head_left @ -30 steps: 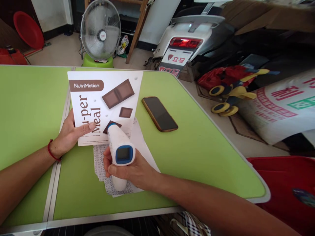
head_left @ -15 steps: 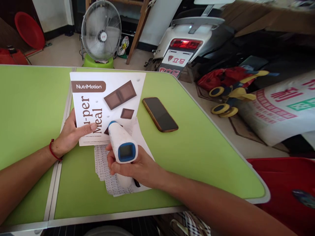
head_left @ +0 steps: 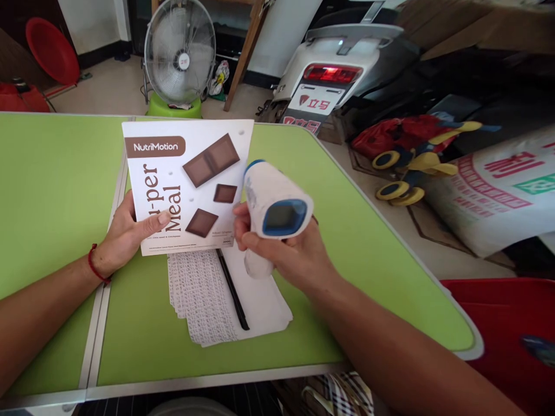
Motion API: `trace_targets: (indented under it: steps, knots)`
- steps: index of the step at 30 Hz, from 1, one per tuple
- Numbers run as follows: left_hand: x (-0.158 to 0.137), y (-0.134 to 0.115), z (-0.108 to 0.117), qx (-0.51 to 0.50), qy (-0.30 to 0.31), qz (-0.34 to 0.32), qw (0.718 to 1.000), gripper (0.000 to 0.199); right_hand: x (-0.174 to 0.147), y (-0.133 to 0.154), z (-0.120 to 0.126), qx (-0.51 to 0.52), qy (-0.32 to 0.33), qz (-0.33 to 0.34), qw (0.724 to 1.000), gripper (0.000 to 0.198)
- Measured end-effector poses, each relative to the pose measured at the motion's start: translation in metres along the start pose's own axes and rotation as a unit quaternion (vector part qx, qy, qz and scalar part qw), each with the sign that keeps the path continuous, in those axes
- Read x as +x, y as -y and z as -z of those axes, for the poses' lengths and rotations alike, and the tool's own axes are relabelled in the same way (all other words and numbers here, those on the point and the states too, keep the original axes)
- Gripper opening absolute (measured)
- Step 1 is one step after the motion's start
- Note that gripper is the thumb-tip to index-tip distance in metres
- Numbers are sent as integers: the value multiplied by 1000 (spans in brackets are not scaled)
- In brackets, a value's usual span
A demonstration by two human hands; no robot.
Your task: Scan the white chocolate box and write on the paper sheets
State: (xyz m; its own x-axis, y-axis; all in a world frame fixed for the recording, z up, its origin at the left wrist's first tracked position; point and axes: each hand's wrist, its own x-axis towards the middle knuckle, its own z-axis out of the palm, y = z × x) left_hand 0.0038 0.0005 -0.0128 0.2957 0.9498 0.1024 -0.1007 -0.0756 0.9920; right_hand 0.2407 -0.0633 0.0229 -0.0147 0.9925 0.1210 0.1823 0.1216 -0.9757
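The left hand [head_left: 125, 234] is clamping the lower left edge of a NutriMotion card [head_left: 202, 156], its thumb lying across the front. The brand is showing in white letters on a brown label, while "Meal" is running up the face in brown serif type beside "u-per", whose start is being covered by the hand. Fine print near the bottom is reading partly as "Chia seed"; the rest is too small to tell. Dark chocolate-like squares are standing out against the smooth white ground. The printed side is facing the wearer, above the tabletop [head_left: 143, 352].

The right hand [head_left: 299, 254] is closing around the handle of a white plastic device [head_left: 271, 188], just beside the card's right edge; whether they are touching cannot be told. Its rounded barrel is tapering away from the wearer, the long axis running from lower right to upper left; the blue-framed dark screen [head_left: 284, 217] is facing back, and the handle is pointing down.

Beneath, sheets of paper [head_left: 197, 294] covered in dense, unreadable handwriting are lying with a slim black pen [head_left: 233, 292] slanting across them. Beyond, a scooter [head_left: 329, 43] is bearing red characters, "立马".
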Motion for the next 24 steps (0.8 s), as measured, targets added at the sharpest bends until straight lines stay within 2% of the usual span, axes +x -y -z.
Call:
trace_targets:
  steps: [3,6,9,13,16,21,24]
  knots:
    - [0,1,1,5,-3,2,1000,63,13,-7,11,-63,-73,6,995,19]
    - [0,1,1,6,1,-1,1000,64,29,-17,25,-190,-87,-31,977,23]
    - [0,1,1,15,4,-4,1000,64,40,-26,32,-360,-62,-50,929,33]
    - [0,0,0,22,4,-4,1000,65,41,-29,28,-530,32,-94,842,32]
    - [0,0,0,23,2,-7,1000,65,39,-26,24,-570,69,-107,812,29]
    - [0,1,0,17,4,-10,1000,64,37,-24,23,-588,81,-91,800,31]
    - [0,-1,-1,36,-11,-38,999,63,35,-24,23,-607,79,-92,785,33]
